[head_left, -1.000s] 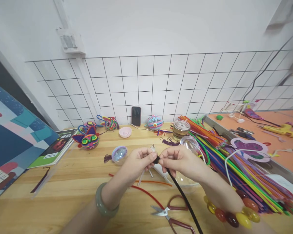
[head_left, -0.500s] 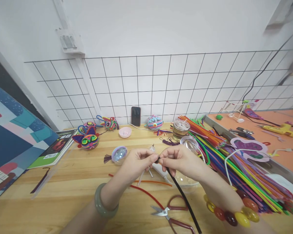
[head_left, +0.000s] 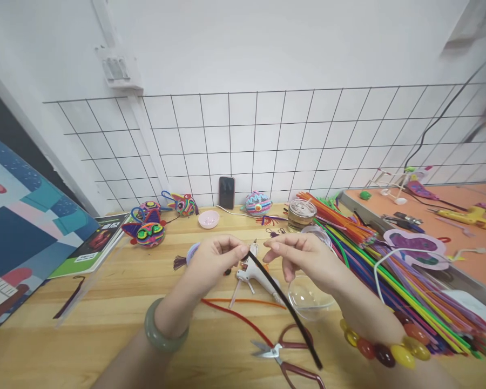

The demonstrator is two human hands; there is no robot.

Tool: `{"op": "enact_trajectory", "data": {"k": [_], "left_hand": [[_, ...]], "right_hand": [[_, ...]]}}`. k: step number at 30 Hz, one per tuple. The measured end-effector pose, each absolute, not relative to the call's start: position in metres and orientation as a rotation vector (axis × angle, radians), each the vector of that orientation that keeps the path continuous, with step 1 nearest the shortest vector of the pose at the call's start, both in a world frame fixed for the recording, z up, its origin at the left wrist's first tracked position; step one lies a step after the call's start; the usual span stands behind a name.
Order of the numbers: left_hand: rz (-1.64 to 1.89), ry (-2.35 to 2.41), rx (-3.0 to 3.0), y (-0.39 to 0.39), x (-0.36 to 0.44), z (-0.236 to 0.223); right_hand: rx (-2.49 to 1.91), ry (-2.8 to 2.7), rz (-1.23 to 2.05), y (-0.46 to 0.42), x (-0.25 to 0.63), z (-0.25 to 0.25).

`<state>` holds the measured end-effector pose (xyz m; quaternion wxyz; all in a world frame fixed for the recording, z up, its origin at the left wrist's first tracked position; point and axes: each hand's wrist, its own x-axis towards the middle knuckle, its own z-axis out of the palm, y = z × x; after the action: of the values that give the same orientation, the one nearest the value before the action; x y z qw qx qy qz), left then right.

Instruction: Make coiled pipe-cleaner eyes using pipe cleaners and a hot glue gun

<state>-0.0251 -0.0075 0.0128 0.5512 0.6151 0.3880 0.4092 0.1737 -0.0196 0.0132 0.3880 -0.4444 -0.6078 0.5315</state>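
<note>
My left hand (head_left: pixel 215 260) pinches the upper end of a long black pipe cleaner (head_left: pixel 285 305) between thumb and forefinger. The pipe cleaner slants down to the right, over the wooden table (head_left: pixel 117 319), and ends near the scissors (head_left: pixel 285 357). My right hand (head_left: pixel 303 258) hovers just right of the pinched end, fingers loosely bent and apart, with nothing in them. A white glue gun (head_left: pixel 254 274) lies under the gap between the hands. A clear plastic half-sphere (head_left: pixel 310 298) sits below my right hand.
Red (head_left: pixel 237 317) and orange (head_left: pixel 243 300) pipe cleaners lie near the scissors. A big pile of coloured pipe cleaners (head_left: pixel 392 273) fills the right side. Decorated balls (head_left: pixel 149 233), a pink bowl (head_left: pixel 208 219), a jar (head_left: pixel 301 214) and a phone (head_left: pixel 227 192) stand by the wire grid.
My right hand has let go of the black pipe cleaner and drawn off to the right. My left hand lifted its end slightly, uncovering the glue gun.
</note>
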Motion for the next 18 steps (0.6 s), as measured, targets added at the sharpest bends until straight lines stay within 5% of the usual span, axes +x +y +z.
{"op": "enact_trajectory", "data": {"k": [9, 18], "left_hand": [[0.993, 0.785, 1.293, -0.008, -0.036, 0.02], [1.084, 0.751, 1.289, -0.008, -0.035, 0.019]], "right_hand": [[-1.286, -1.873, 1.249, -0.019, 0.161, -0.004], [-1.621, -2.458, 0.596, -0.064, 0.153, -0.051]]}}
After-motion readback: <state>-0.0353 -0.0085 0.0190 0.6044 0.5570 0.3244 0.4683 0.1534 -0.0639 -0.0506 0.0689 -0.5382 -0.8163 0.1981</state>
